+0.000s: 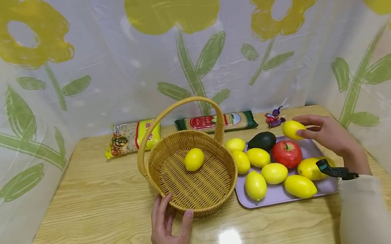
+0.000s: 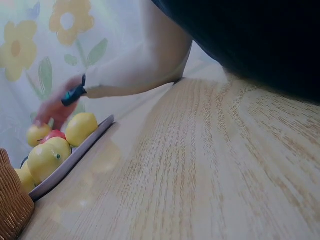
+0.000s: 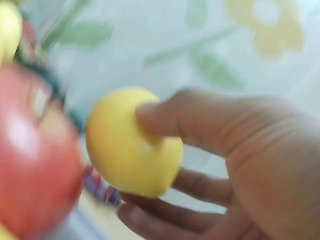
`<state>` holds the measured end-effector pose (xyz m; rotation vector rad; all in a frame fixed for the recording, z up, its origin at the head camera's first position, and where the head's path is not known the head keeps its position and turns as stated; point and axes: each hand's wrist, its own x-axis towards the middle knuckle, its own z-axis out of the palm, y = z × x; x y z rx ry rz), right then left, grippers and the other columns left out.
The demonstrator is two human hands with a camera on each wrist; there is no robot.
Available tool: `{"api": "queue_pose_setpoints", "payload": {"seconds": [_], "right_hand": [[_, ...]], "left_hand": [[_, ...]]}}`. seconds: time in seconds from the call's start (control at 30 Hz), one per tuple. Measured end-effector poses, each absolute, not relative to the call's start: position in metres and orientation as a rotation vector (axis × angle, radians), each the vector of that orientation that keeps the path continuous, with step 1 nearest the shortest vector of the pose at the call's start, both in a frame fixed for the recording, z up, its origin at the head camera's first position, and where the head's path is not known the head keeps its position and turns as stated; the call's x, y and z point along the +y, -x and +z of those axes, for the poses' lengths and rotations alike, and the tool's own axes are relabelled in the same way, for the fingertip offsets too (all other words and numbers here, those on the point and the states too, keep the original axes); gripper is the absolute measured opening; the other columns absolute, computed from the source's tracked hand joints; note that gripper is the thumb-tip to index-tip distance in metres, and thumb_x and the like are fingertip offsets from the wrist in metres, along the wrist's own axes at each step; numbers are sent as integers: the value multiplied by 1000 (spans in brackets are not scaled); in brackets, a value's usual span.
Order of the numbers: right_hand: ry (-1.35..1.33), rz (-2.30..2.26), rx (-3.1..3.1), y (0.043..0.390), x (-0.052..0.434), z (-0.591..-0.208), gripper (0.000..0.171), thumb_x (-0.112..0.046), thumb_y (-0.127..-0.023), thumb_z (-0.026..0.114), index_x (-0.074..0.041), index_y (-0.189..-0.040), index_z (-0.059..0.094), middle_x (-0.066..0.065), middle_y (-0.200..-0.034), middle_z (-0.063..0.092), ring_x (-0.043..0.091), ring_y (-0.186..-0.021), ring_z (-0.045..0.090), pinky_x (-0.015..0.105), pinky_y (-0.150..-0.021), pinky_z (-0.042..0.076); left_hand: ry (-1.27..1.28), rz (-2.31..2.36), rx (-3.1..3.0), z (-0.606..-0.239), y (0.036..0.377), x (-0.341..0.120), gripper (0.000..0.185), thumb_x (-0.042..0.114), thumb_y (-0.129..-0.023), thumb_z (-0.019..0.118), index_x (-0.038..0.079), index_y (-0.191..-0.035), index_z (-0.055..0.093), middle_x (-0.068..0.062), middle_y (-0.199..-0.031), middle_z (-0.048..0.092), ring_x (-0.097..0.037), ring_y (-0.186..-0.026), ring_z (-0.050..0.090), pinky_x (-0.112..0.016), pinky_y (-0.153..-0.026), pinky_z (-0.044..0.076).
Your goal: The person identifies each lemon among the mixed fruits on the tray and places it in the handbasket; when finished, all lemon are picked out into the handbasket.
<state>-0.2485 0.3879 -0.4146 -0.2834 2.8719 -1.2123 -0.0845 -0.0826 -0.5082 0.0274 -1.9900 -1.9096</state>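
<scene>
We are pinching a lemon (image 1: 293,129) with our right hand (image 1: 327,134), thumb on one side and fingers curled round the other, at the far corner of the tray (image 1: 279,195). The right wrist view is blurring badly; there the lemon (image 3: 132,142) is showing between thumb and fingers (image 3: 165,212), and a red blob just beside it is likely the apple (image 1: 286,153), though we cannot tell its outline there. Whether the lemon is resting on the tray or lifted clear we cannot tell.

Just beside the grip an avocado (image 1: 262,141) is lying, and nearer us the other lemons (image 1: 274,172) are crowding the tray, one of them partly hiding behind our wrist strap (image 1: 332,170). Beyond the grip some wrapped sweets (image 1: 274,118) are sitting, too small to read.

Our left hand (image 1: 170,238) is resting against the near rim of the basket (image 1: 178,202), fingers straight and spread, thumb touching the wicker, gripping nothing. One lemon (image 1: 194,159) is lying inside the basket, well apart from that hand. The left wrist view is showing only a cut-off corner of the basket (image 2: 12,210), the tray edge (image 2: 75,155) and our right sleeve (image 2: 135,70); a dark shape is covering its upper right.

Behind the basket two food packets (image 1: 132,137) are lying by the curtain, one partly hidden by the handle.
</scene>
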Motion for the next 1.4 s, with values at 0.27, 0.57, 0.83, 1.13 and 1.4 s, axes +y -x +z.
{"api": "queue_pose_setpoints", "payload": {"seconds": [0.27,0.57,0.83,1.13,1.4], "right_hand": [[764,-1452,2603,236,326,-378,45,-7,-103,76,-13,-147,69,3,-144,68,13,-122,72,24,-96,65],[1050,-1245,2295,224,223,-385,42,-15,-103,79,-18,-144,71,4,-139,73,22,-114,73,33,-102,64],[1206,-1067,2300,201,164,-394,44,-23,-102,81,-18,-145,72,-1,-142,74,20,-120,74,40,-104,65],[1016,-1537,2139,180,205,-409,40,-6,-103,77,-8,-142,72,13,-142,74,37,-128,72,52,-111,60],[880,-1746,2229,150,306,-426,44,16,-101,64,6,-144,65,18,-142,72,30,-128,72,38,-109,62]], "left_hand": [[-14,-1916,-1980,-509,85,-83,63,5,-100,80,15,-158,55,-17,-177,23,-43,-158,38,-17,-124,41],[-1,-1927,-1965,-510,85,-84,63,3,-100,80,16,-157,56,-17,-177,24,-41,-156,39,-19,-124,42],[39,-1914,-1960,-511,85,-85,64,2,-101,78,17,-158,55,-20,-176,25,-42,-155,41,-19,-123,43],[27,-1916,-1950,-511,85,-83,63,1,-99,80,6,-156,55,-19,-175,26,-41,-155,41,-19,-123,43],[34,-1917,-1953,-510,85,-85,64,2,-99,80,15,-157,56,-18,-176,25,-42,-155,41,-21,-124,43]]}}
